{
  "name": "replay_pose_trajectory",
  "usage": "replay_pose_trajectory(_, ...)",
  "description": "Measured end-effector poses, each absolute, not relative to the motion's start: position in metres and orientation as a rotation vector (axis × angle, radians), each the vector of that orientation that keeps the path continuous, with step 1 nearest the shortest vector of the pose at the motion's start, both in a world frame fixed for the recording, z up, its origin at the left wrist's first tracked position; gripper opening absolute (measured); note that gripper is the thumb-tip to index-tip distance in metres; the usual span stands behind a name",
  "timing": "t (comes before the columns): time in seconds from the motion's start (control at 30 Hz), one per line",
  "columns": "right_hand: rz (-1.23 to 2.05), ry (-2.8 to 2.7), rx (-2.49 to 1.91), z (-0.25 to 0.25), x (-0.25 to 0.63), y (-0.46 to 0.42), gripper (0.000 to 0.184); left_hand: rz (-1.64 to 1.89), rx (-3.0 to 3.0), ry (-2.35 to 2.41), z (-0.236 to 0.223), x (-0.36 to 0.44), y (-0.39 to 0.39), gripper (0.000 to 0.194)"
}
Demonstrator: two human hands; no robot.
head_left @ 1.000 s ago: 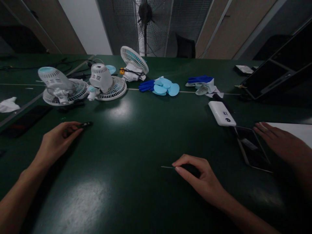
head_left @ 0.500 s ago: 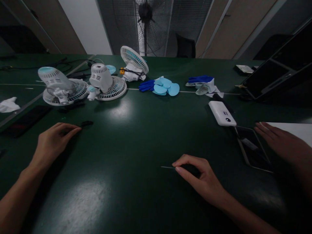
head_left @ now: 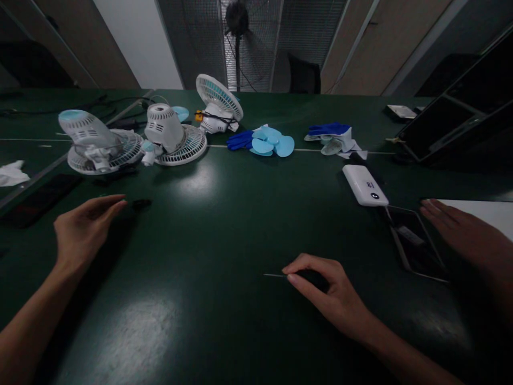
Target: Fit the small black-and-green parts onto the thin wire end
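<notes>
My left hand [head_left: 82, 227] hovers just above the dark green table [head_left: 208, 251], fingers loosely extended and empty, a little left of a small black part [head_left: 141, 203] lying on the surface. My right hand [head_left: 326, 291] rests on the table with its fingers curled over the dark handle of a thin screwdriver [head_left: 276, 275], whose metal shaft points left. Another person's hand [head_left: 460, 232] lies flat at the right edge beside a dark phone [head_left: 417, 243].
Three small white fans [head_left: 100, 141] [head_left: 174, 133] [head_left: 218, 107] lie dismantled at the back left. Light blue fan blades [head_left: 272, 143], blue gloves [head_left: 332, 136], a white power bank [head_left: 364, 184], a tablet stand [head_left: 444, 123] and a black phone [head_left: 40, 200] surround the middle.
My left hand let go of the small black part, drew back to the left and lifted slightly. My right hand and the other person's hand stayed put.
</notes>
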State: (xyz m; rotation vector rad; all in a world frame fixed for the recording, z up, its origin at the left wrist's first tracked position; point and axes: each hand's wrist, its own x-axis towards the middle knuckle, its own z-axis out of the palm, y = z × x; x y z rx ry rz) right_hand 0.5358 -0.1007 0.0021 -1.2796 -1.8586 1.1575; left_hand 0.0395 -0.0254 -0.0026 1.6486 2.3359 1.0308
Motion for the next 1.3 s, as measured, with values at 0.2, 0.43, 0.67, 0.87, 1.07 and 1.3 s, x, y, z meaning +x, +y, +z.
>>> replay_pose_trajectory(0.2,1.161,-1.856,-1.252,0.002,0.535,-0.1,0.011,1.001,1.813,2.214,-0.003,0.049,-0.018,0.045)
replay_pose_trajectory(0.43,1.16,-1.87,-1.266,0.002,0.536,-0.1,0.012,0.846,1.668,2.263,0.002,0.051,-0.019,0.05)
replay_pose_trajectory(0.67,1.134,-1.876,-1.279,0.0,0.537,-0.1,0.011,0.84,1.637,2.135,0.006,0.051,-0.022,0.05)
replay_pose_trajectory(0.87,1.144,-1.874,-1.256,0.001,0.536,-0.101,0.01,0.77,1.577,2.153,0.009,0.053,-0.021,0.055)
replay_pose_trajectory(1.07,1.133,-1.881,-1.26,0.004,0.536,-0.102,0.011,0.768,1.63,2.214,0.006,0.054,-0.019,0.054)
replay_pose_trajectory(1.3,1.144,-1.889,-1.282,0.003,0.535,-0.101,0.012,0.797,1.864,2.28,-0.002,0.053,-0.023,0.047)
